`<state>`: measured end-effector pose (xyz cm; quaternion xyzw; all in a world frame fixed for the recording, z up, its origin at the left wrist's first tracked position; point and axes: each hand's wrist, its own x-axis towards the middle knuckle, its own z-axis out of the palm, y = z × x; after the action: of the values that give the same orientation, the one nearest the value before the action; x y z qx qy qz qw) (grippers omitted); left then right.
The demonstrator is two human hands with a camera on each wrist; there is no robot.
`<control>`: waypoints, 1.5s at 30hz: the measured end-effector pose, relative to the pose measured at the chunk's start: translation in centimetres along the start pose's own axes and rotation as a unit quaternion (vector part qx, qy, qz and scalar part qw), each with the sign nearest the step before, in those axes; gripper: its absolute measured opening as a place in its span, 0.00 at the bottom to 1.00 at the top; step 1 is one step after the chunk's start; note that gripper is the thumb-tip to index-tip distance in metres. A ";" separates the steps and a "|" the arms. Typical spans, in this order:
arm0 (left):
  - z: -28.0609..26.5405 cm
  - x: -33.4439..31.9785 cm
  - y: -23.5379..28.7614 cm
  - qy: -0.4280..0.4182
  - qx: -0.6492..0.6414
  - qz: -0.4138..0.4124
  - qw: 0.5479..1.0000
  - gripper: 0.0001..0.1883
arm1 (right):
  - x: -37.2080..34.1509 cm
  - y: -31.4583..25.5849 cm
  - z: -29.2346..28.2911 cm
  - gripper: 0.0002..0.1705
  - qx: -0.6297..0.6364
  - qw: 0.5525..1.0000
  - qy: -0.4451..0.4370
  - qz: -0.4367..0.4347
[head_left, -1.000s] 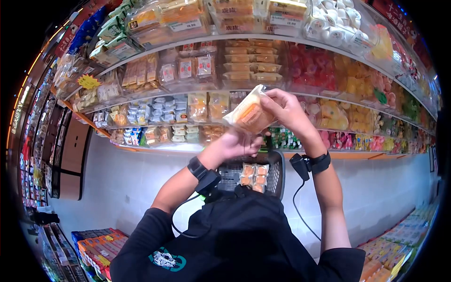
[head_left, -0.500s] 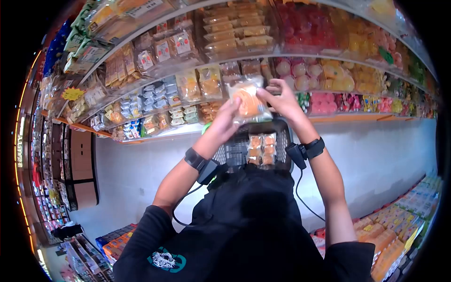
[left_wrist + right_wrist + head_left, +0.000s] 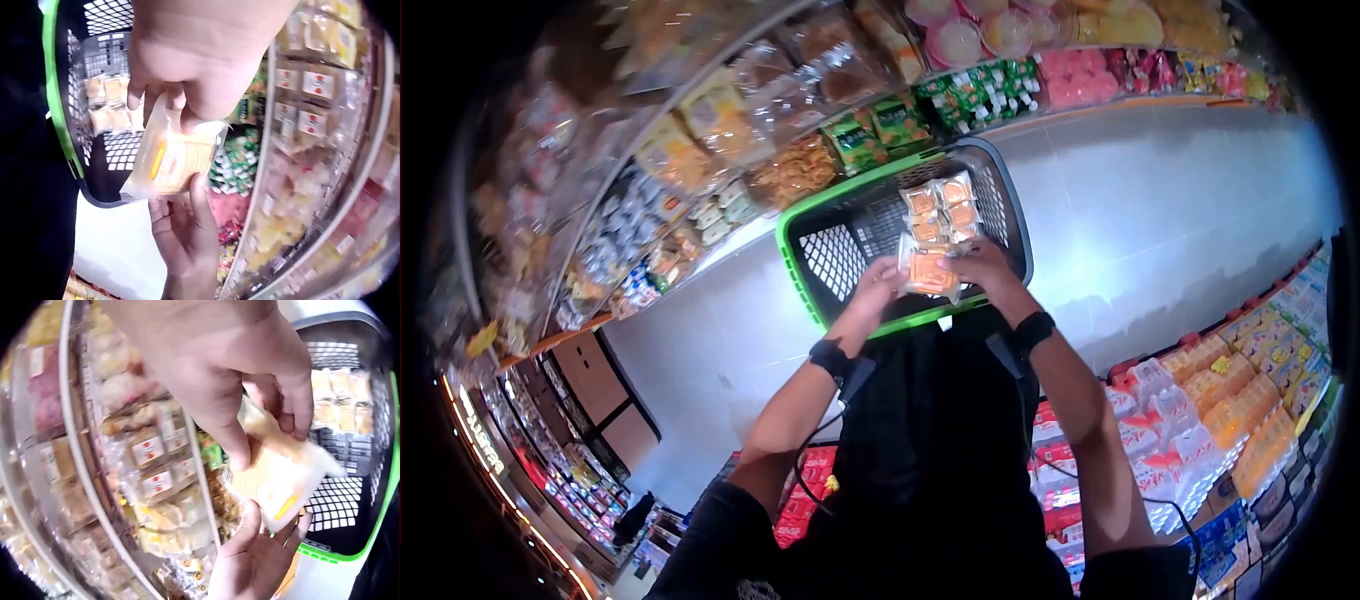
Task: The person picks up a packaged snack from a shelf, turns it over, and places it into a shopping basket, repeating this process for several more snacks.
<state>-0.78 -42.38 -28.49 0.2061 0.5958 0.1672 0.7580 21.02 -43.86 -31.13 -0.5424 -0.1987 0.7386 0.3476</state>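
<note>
A clear-wrapped pastry [image 3: 930, 275] with an orange-brown face is held between both hands over the near side of a shopping basket [image 3: 788, 262]. My left hand [image 3: 877, 288] pinches its left edge, and my right hand [image 3: 985, 268] grips the right edge with thumb and fingers. An orange-yellow strip shows on the wrapper [image 3: 159, 160] in the left wrist view. Thumb and fingers of the right hand [image 3: 250, 381] pinch the packet's upper edge in the right wrist view. Several smaller wrapped pastries [image 3: 960, 215] lie in rows inside the basket.
Beyond the basket, a shelf [image 3: 690, 105] of packaged snacks runs across the back, with green packets [image 3: 855, 140] right at the basket's far rim. Stacked drink packs [image 3: 1190, 420] stand at the right, red boxes [image 3: 805, 490] near the body. Pale floor tiles [image 3: 1090, 220] lie between.
The head view has tilted down, bringing the whole basket into sight. Both hands have come down toward the body with the wrapped pastry, from before the shelf to over the basket.
</note>
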 end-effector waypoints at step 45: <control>-8.6 40.7 -31.4 0.028 -0.025 -0.071 0.997 0.39 | 28.9 35.6 -9.3 0.15 -0.405 0.870 0.267 0.088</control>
<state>0.68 -48.08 -80.25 0.1392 0.6259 0.1338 0.7556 14.21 -47.71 -77.24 -0.8272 -0.3313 0.4482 0.0709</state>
